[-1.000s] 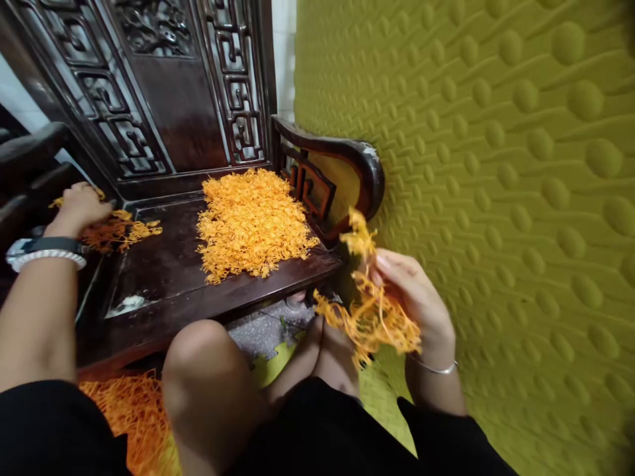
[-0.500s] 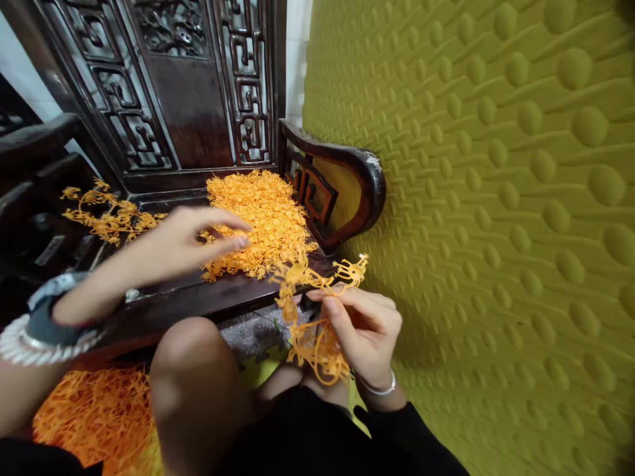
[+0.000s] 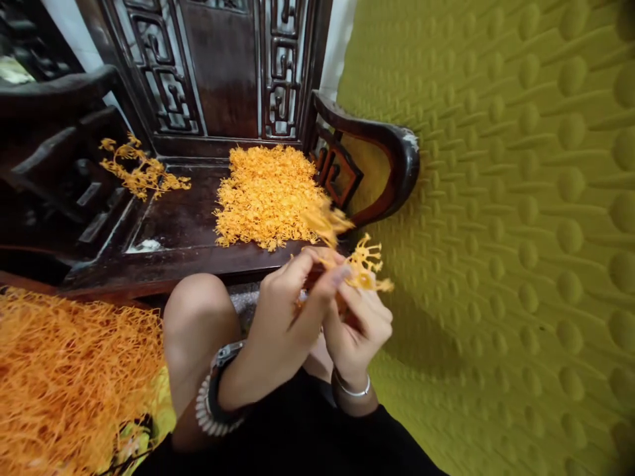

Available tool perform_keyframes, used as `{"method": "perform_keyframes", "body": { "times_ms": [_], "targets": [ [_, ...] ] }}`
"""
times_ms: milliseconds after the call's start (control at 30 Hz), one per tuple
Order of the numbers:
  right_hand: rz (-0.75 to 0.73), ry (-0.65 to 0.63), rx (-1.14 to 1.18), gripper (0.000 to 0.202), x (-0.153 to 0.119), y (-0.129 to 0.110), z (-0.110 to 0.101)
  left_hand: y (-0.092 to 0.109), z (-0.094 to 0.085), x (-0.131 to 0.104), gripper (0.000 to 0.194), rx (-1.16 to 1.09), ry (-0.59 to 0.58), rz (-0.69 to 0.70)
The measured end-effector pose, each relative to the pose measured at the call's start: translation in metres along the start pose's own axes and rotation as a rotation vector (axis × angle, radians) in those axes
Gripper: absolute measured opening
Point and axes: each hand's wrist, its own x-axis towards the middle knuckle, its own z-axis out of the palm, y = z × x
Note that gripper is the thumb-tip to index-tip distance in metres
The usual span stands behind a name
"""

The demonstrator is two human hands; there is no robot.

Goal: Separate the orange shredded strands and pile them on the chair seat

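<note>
Both hands meet in front of the dark wooden seat. My left hand [image 3: 288, 317] has its thumb and fingers pinched on the orange plastic strand. Beside it, my right hand [image 3: 360, 324] is closed on the same orange plastic strand [image 3: 364, 274], whose thin branching pieces stick out above the fingers. Part of the strand is smeared by motion, and the fingers hide some of it. Behind the hands lies a thick pile of small orange pieces [image 3: 270, 195] on the seat.
A branching orange cluster [image 3: 143, 173] lies at the left of the wooden seat [image 3: 173, 221]. A large heap of orange strands [image 3: 74, 377] fills the lower left. The curved armrest [image 3: 404, 158] stands beside the padded yellow-green wall [image 3: 496, 231]. My bare knee [image 3: 198, 317] is below the seat edge.
My left hand has moved right and down from over the seat to the strand at my right hand, and has closed on it. The view has shifted, showing more of the lower-left heap.
</note>
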Motion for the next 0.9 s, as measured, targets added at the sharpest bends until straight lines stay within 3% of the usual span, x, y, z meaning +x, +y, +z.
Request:
{"method": "perform_keyframes", "body": {
  "times_ms": [100,133,200,267,300,433,600,733,800,900],
  "targets": [
    [-0.2,0.285,-0.031,0.025,0.001,-0.002,0.002,-0.005,0.002,0.003,0.032,-0.076,0.135,-0.024],
    [-0.205,0.36,-0.008,0.028,0.002,-0.004,0.003,-0.008,0.003,0.004,0.032,-0.102,0.147,-0.031],
    [-0.133,0.4,0.033,0.056,0.004,-0.007,0.006,-0.015,0.004,0.005,0.028,-0.153,0.091,-0.057],
    [-0.031,0.275,0.032,0.078,0.008,-0.009,0.008,-0.025,0.006,0.004,0.024,-0.172,0.016,-0.095],
    [0.015,0.187,0.027,0.076,0.01,-0.009,0.009,-0.03,0.006,0.003,0.023,-0.167,-0.003,-0.107],
    [0.139,-0.001,0.037,0.041,0.02,-0.002,0.011,-0.051,0.002,-0.003,0.031,-0.121,0.022,-0.118],
    [0.241,-0.191,0.237,0.025,0.031,0.013,0.021,-0.059,-0.015,-0.002,0.037,-0.054,0.03,-0.148],
    [0.282,-0.22,0.402,0.029,0.035,0.017,0.039,-0.062,-0.028,0.0,0.039,-0.031,-0.024,-0.189],
    [0.25,-0.063,0.455,0.022,0.041,0.015,0.035,-0.064,-0.034,-0.001,0.04,-0.085,-0.048,-0.236],
    [0.18,0.546,0.624,0.01,0.058,0.007,0.0,-0.065,-0.043,-0.005,0.039,-0.192,0.079,-0.371]
  ]
}}
